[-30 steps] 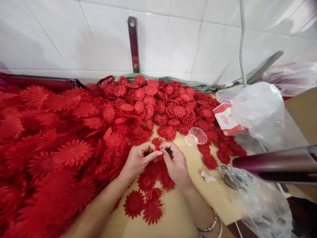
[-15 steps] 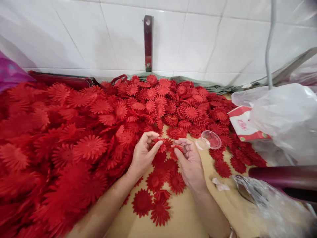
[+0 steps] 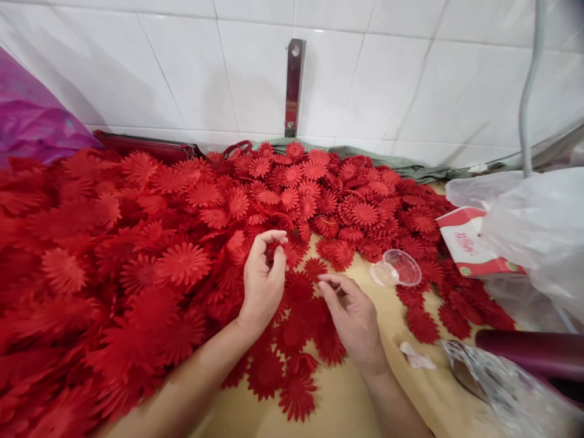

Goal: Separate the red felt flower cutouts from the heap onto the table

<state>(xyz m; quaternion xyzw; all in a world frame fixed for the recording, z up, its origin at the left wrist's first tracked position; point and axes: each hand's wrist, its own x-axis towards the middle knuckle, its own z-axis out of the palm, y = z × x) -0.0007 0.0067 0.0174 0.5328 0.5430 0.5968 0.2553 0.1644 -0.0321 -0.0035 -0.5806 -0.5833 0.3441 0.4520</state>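
My left hand [image 3: 262,283] pinches a small red flower [image 3: 276,248] between thumb and forefinger, lifted just above the far edge of the loose flowers [image 3: 296,340] spread on the desk [image 3: 347,395]. My right hand [image 3: 353,313] hovers just to its right, fingers curled and close together but holding nothing that I can see. I judge this the picking step: one flower is in my grip, and the other hand must come in to meet it. The big heap of flowers [image 3: 137,243] lies left and far; a clear plastic cup [image 3: 396,267] lies on its side to the right.
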